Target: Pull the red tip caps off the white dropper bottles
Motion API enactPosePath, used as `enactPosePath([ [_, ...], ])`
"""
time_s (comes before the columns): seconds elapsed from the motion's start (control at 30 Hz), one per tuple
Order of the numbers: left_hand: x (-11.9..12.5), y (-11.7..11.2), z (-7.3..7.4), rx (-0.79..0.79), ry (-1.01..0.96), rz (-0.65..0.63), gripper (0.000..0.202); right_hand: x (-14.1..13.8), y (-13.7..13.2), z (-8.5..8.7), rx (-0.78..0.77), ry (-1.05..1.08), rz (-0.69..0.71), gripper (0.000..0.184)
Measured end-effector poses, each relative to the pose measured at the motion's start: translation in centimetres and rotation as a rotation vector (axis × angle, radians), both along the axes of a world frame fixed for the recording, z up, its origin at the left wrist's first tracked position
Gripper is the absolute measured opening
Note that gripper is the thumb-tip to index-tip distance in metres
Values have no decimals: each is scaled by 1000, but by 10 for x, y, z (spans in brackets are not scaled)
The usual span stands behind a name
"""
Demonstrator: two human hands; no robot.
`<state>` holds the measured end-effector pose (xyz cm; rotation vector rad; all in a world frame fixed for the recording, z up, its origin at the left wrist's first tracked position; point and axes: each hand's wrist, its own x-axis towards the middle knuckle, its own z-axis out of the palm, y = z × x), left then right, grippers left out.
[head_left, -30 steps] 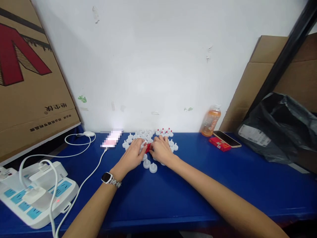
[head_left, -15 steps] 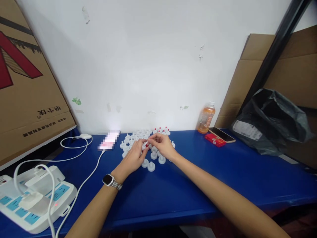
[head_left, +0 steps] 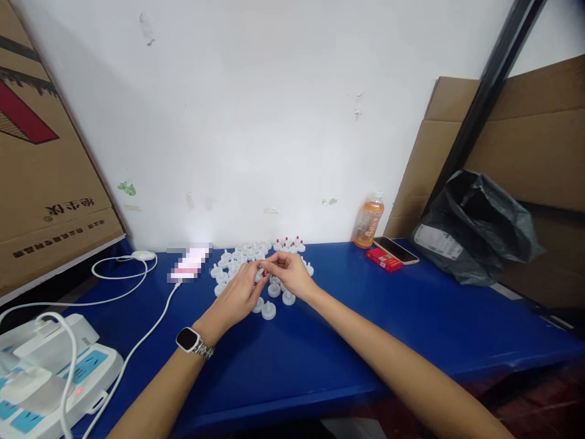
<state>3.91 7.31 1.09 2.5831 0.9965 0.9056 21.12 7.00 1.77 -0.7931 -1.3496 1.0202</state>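
So a second ago both hands were down around a little red clump among the caps, and now the right hand (head_left: 295, 274) is raised and its fingers meet the left's — looks to me like it's gone from grabbing a piece to working it on one cap. The left hand (head_left: 240, 291) has its fingers closed on a white cap (head_left: 259, 275), mostly hidden, and the right's are pinched at the red tip (head_left: 264, 274) by it, though I can't tell how far on it sits. Loose white caps (head_left: 233, 259) crowd the counter (head_left: 292, 366) behind and around, with some red-topped caps (head_left: 287, 245) at the back. Pose-wise, forearms angle in from both lower corners; left is knuckles-up, right comes in side-on — wrists stay apart, fingertips together.
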Motion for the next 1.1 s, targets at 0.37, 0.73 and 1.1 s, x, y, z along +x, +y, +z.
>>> enactPosePath([
  [0.37,1,10,-8,49,-72,10,42,-25,-6,-5,118,-1,-194,28],
  [0.73,-25,13,18,31,-19,124,27,42,72,20,155,-884,-441,8],
  [1.1,-26,14,15,-85,-16,35,26,34,112,17,151,-1452,-419,13],
])
